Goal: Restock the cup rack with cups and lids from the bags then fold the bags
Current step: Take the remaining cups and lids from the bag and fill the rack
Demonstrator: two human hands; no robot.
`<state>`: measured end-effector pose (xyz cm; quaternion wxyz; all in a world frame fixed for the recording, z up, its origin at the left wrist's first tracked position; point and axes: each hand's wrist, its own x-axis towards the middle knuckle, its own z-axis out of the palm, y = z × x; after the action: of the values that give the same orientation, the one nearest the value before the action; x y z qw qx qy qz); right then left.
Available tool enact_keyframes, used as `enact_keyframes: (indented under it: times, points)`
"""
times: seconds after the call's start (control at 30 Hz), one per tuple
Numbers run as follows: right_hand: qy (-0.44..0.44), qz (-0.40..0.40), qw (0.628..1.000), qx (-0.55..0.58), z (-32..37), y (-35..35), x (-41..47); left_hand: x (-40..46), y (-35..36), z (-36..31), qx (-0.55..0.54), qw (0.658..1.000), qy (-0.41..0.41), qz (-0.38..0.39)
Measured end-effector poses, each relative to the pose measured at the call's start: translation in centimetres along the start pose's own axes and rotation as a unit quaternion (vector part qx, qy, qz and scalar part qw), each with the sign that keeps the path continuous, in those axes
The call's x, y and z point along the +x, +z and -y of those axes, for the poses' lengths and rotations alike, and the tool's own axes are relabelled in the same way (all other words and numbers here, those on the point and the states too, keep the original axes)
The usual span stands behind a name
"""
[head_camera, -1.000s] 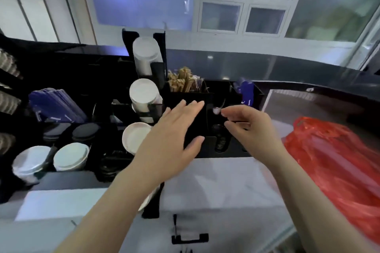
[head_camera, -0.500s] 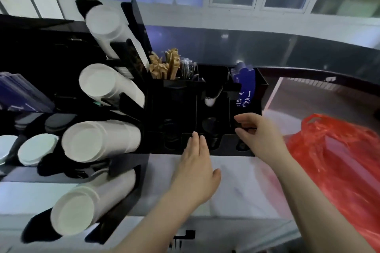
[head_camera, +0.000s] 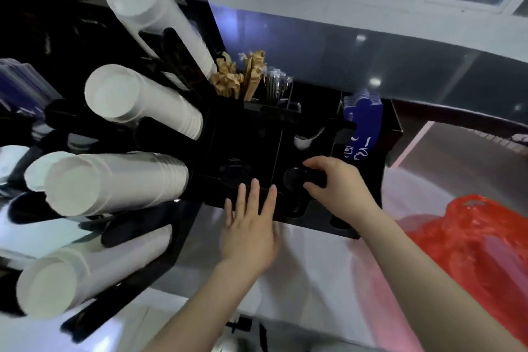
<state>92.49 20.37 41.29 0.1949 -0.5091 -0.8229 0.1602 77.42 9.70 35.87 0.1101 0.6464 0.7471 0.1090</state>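
Observation:
A black cup rack [head_camera: 197,46] on the left holds several stacks of white paper cups [head_camera: 114,180] lying with their bases toward me. Beside it a black organizer [head_camera: 245,146] has lid slots. My right hand [head_camera: 340,183] grips a stack of black lids [head_camera: 297,178] in the right-hand slot. My left hand [head_camera: 251,226] lies flat with straight fingers against the organizer's front edge. A red plastic bag [head_camera: 471,243] sits crumpled on the counter at the right.
Brown paper packets [head_camera: 243,74] and wrapped straws [head_camera: 275,84] stand in the organizer's back compartments. Blue sleeves [head_camera: 361,120] fill its right end. More white cups and dark lids show at the far left. A pale counter [head_camera: 314,280] runs under my arms.
The view has closed in on the organizer. My right hand moved down onto the black lids in the slot. My left hand dropped from mid-air to the organizer's front edge.

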Motion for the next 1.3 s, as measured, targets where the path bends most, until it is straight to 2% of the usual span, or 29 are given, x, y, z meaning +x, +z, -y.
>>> enact_keyframes:
  times: [0.1, 0.17, 0.27, 0.33, 0.4, 0.63, 0.8, 0.9, 0.97, 1.03, 1.07, 1.1, 1.2, 1.23, 1.3]
  points:
    - [-0.049, 0.055, 0.995, -0.068, 0.1, 0.9, 1.5, 0.0, 0.0, 0.3, 0.008, 1.0, -0.006, 0.0]
    - [-0.051, 0.1, 0.989, -0.1, 0.3, 1.6, 2.4, -0.1, 0.1, 0.4, 0.014, 1.0, -0.006, 0.003]
    - [-0.057, 0.164, 0.96, -0.218, 0.4, 2.7, 3.5, 0.0, 0.3, 0.5, 0.031, 1.0, -0.004, -0.002]
    - [-0.072, 0.185, 0.937, -0.288, 0.5, 3.4, 3.9, 0.0, 0.4, 0.7, 0.033, 0.999, -0.002, -0.005]
    - [-0.081, 0.18, 0.931, -0.306, 0.4, 3.8, 4.0, 0.0, 0.5, 0.8, 0.028, 1.0, 0.0, -0.006]
    - [-0.074, 0.148, 0.973, -0.161, 0.3, 2.4, 3.9, 0.0, 0.3, 1.0, 0.026, 1.0, 0.003, -0.004]
    - [-0.092, 0.044, 0.994, -0.03, -0.1, 0.5, 2.5, 0.0, 0.3, 1.3, 0.0, 1.0, 0.01, 0.01]
    - [-0.059, 0.006, 0.995, 0.077, -1.0, -1.1, 1.3, 0.2, -0.5, 1.2, -0.048, 0.998, 0.022, 0.025]
    - [-0.045, -0.009, 0.994, 0.104, -1.5, -1.8, 0.2, 0.1, -1.2, 1.0, -0.132, 0.991, 0.023, -0.02]
    - [-0.04, -0.021, 0.992, 0.117, -1.5, -2.0, -1.2, -0.3, -1.6, 0.3, -0.246, 0.963, 0.019, -0.106]
    - [-0.042, -0.025, 0.991, 0.123, -1.4, -1.9, -2.0, -0.6, -1.8, -0.2, -0.311, 0.942, 0.012, -0.122]
    - [-0.047, -0.023, 0.991, 0.126, -1.1, -1.6, -2.8, -0.9, -2.0, -0.8, -0.384, 0.917, 0.002, -0.107]
    - [-0.07, 0.014, 0.989, 0.127, -0.2, -0.1, -5.0, -1.6, -1.8, -2.8, -0.572, 0.82, -0.006, 0.003]
    - [-0.074, 0.027, 0.989, 0.125, 0.0, 0.4, -5.6, -1.7, -1.6, -3.2, -0.598, 0.801, -0.019, 0.02]
    - [-0.072, 0.048, 0.989, 0.119, -0.3, 0.8, -6.5, -1.8, -1.0, -3.5, -0.618, 0.783, -0.052, 0.04]
